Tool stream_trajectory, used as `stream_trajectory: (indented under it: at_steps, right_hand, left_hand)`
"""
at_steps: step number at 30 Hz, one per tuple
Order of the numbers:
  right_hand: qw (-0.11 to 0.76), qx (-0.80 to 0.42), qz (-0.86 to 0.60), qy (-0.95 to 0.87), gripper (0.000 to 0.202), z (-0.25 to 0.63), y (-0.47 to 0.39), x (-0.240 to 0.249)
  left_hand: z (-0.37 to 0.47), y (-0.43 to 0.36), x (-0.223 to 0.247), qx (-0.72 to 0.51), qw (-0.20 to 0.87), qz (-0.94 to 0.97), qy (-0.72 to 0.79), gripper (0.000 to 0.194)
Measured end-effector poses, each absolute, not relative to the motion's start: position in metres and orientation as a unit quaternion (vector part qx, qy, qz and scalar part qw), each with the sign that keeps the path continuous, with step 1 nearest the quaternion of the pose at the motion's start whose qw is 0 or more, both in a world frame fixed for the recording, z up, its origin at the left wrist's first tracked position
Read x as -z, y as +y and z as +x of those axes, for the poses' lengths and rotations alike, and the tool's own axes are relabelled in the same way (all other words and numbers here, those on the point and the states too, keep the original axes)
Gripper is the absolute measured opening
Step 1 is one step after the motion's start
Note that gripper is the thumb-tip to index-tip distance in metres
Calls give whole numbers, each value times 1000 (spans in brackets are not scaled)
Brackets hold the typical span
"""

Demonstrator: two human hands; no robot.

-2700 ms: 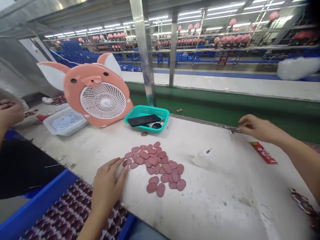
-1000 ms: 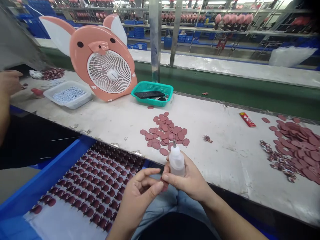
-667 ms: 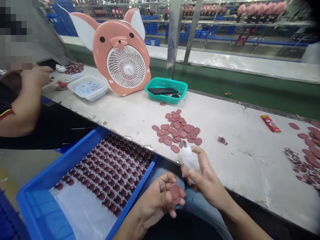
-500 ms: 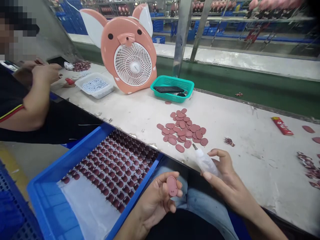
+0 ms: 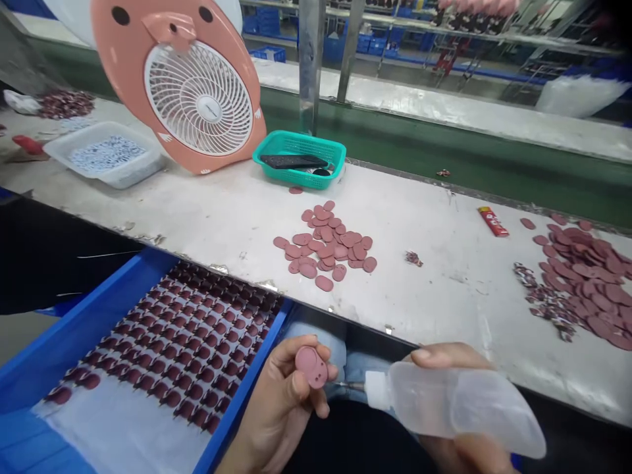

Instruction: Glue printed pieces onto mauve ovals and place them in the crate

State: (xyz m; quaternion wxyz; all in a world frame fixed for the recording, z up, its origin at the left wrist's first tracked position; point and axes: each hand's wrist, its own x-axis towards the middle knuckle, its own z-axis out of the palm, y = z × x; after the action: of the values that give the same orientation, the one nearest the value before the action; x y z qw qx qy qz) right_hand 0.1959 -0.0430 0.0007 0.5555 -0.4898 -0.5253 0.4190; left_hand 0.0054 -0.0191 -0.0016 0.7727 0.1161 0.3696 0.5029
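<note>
Between thumb and fingers, my left hand (image 5: pixel 289 395) pinches a pink oval piece (image 5: pixel 311 367) with small dark holes at its lower end. My right hand (image 5: pixel 459 401) is wrapped round a translucent squeeze bottle (image 5: pixel 444 401), tipped on its side. The bottle's thin metal nozzle (image 5: pixel 351 386) points left, close to the right side of the pink piece; whether they touch I cannot tell. A loose pile of pink ovals (image 5: pixel 326 250) lies on the white table (image 5: pixel 434 309) beyond my hands.
A blue crate (image 5: pixel 247 375) with rows of dark red parts (image 5: pixel 187 329) is at lower left. On the table stand a pig-shaped fan (image 5: pixel 197 99), a green basket (image 5: pixel 299 178) and a white tray (image 5: pixel 106 155). More pink ovals (image 5: pixel 592 270) and a red packet (image 5: pixel 492 222) lie right.
My right hand has turned the bottle sideways and brought its nozzle to the pink piece. My left hand has tilted the piece. The view has shifted right, and the neighbouring person's hands are out of view.
</note>
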Motion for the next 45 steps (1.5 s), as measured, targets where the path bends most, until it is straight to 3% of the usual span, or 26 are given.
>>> stream_trajectory:
  at_steps: [2, 5, 24, 45]
  right_hand:
    - [607, -416, -434, -520, 46, 191, -41, -9]
    - [635, -406, -410, -513, 38, 183, -35, -17]
    - [592, -367, -462, -549, 34, 188, -39, -11]
    - [605, -371, -434, -555, 31, 187, -31, -18]
  left_hand:
    - [4, -19, 4, -499, 778, 125, 359, 38]
    - [3, -18, 8, -492, 787, 141, 344, 37]
    - [4, -14, 6, -504, 777, 153, 346, 36]
    - [4, -15, 6, -509, 765, 157, 361, 37]
